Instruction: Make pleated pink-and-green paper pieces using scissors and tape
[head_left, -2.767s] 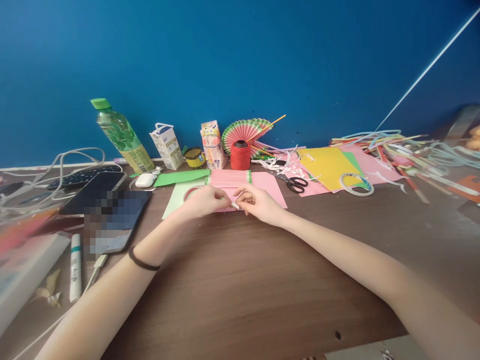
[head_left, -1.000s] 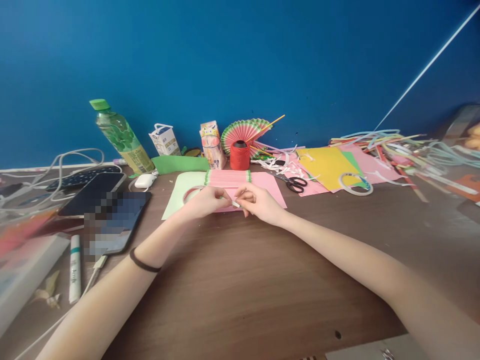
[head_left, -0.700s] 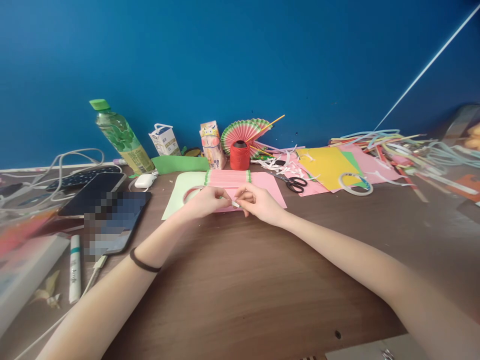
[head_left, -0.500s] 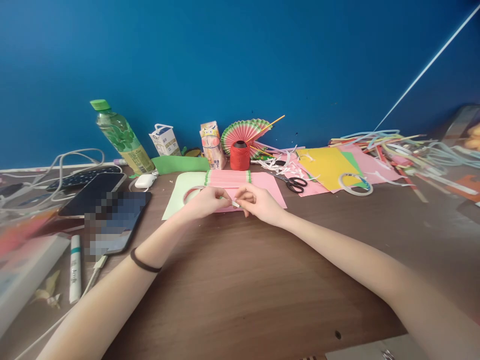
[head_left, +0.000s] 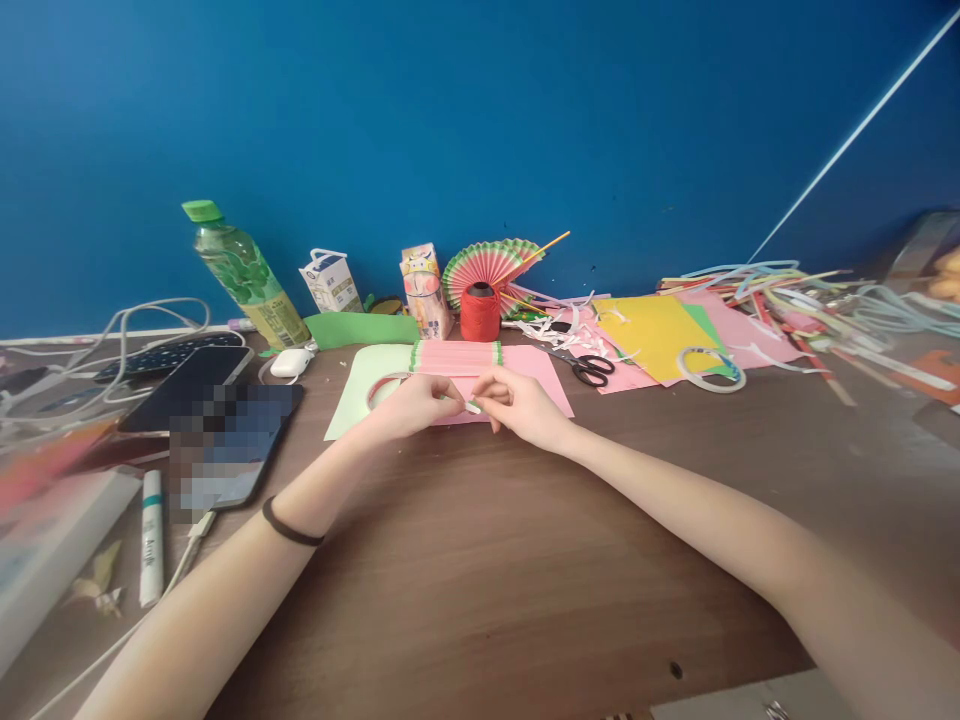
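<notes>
My left hand (head_left: 424, 404) and my right hand (head_left: 521, 405) meet over the colored paper, thumbs and forefingers pinched. Between their fingertips is a small white strip (head_left: 472, 407), perhaps a piece of tape; its ends are covered by the fingers. Just behind the hands lies a pleated pink paper (head_left: 457, 356) with green edges. It rests on a pink sheet (head_left: 546, 380) and a pale green sheet (head_left: 347, 410). A tape roll (head_left: 373, 390) sits by my left wrist, partly covered by it.
Behind stand a red thread spool (head_left: 480, 314), a pleated paper fan (head_left: 487, 268), a drink carton (head_left: 424, 290) and a green-capped bottle (head_left: 244, 275). Black-handled scissors (head_left: 594, 370), yellow paper (head_left: 652, 335) and another tape roll (head_left: 712, 383) lie right. Phones (head_left: 187, 388), cables and a marker (head_left: 151, 540) occupy the left.
Almost nothing differs. Both hands keep their pinch at the same spot, and slightly more of the white strip shows between the fingertips.
</notes>
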